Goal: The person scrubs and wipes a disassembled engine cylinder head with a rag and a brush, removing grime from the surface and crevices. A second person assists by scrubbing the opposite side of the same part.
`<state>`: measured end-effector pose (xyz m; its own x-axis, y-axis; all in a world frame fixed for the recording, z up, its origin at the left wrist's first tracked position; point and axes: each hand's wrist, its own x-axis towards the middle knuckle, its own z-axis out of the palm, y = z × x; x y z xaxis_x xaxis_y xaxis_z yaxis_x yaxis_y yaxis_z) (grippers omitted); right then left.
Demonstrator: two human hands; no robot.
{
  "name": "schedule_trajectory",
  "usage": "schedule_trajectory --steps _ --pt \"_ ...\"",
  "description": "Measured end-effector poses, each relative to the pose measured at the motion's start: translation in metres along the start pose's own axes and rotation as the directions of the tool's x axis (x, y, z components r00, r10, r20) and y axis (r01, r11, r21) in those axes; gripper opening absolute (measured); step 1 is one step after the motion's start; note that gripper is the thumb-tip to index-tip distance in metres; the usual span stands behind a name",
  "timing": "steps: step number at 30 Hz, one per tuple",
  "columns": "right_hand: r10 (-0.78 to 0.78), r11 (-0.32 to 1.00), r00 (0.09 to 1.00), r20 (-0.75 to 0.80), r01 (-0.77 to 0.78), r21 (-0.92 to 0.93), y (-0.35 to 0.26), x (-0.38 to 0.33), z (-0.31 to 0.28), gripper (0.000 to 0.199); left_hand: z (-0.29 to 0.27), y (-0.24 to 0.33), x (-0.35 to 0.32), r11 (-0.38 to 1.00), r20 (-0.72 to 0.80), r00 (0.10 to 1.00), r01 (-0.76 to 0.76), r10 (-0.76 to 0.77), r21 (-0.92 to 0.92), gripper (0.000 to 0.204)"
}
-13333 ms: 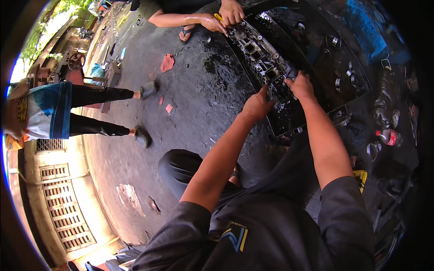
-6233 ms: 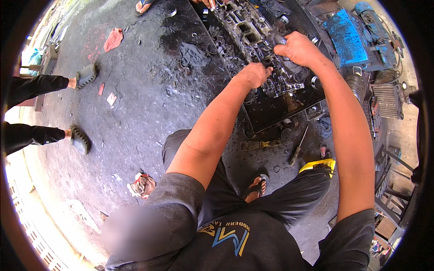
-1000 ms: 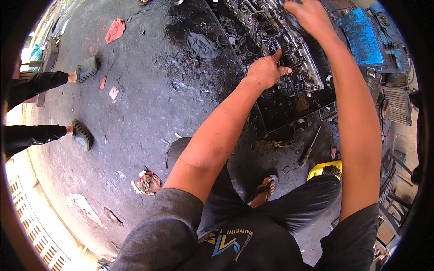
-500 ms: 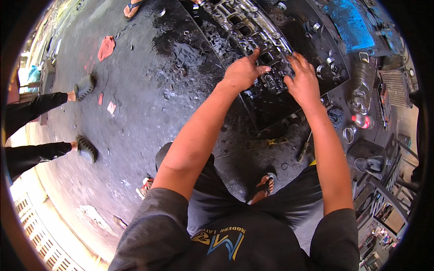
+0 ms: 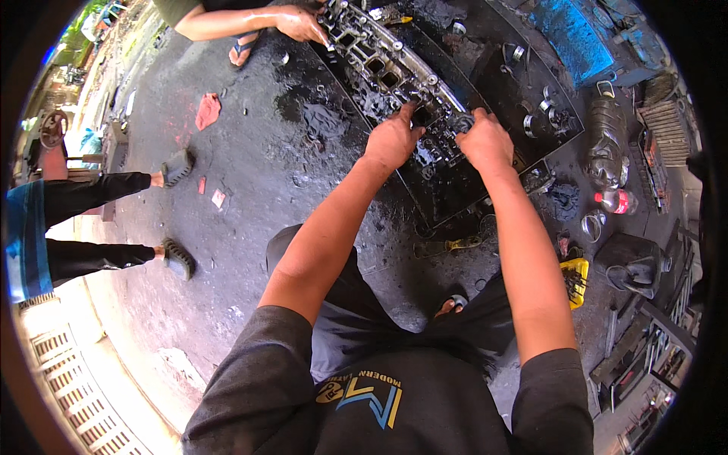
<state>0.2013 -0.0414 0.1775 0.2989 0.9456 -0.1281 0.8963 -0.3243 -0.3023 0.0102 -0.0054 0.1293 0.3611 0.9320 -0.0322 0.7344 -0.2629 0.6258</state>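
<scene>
A long, oily engine cylinder head point(image 5: 388, 61) with rectangular openings lies slantwise over a black sheet-covered work surface point(image 5: 485, 182). My left hand point(image 5: 391, 141) is closed on the left edge of its near end, thumb toward the middle. On the opposite edge, my right hand point(image 5: 486, 142) is closed with its fingertips curled under or against the metal; their exact hold is partly hidden. At the far end a co-worker's hand point(image 5: 300, 23) touches the same casting.
Metal rings point(image 5: 547, 106) lie on the sheet to the right. Beyond stand a blue metal piece point(image 5: 576, 42), a large dark plastic bottle point(image 5: 607, 136) and a red-labelled bottle point(image 5: 618, 201). A yellow basket point(image 5: 578, 284) sits by my right leg. Another person's shoes point(image 5: 179, 258) are at left.
My view has shifted. The cylinder head has moved left over the sheet, and both my hands have gone from resting on it to gripping its near end. A co-worker's arm has come in at the far end.
</scene>
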Motion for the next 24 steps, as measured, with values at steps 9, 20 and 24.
schedule_trajectory --steps 9,20,24 --pt "0.027 0.999 0.999 0.033 -0.028 0.032 0.0 0.005 0.002 0.049 0.001 0.011 0.033 0.983 0.476 0.866 0.087 -0.155 0.162 0.06" --pt "-0.001 0.998 0.999 0.043 0.003 -0.059 -0.01 0.002 -0.003 0.048 -0.01 0.024 0.079 0.947 0.758 0.577 0.094 -0.304 0.307 0.053" --pt "-0.008 0.998 0.999 0.043 0.011 -0.063 -0.011 0.003 -0.002 0.047 0.021 0.008 0.082 0.93 0.68 0.693 -0.037 -0.24 0.366 0.044"
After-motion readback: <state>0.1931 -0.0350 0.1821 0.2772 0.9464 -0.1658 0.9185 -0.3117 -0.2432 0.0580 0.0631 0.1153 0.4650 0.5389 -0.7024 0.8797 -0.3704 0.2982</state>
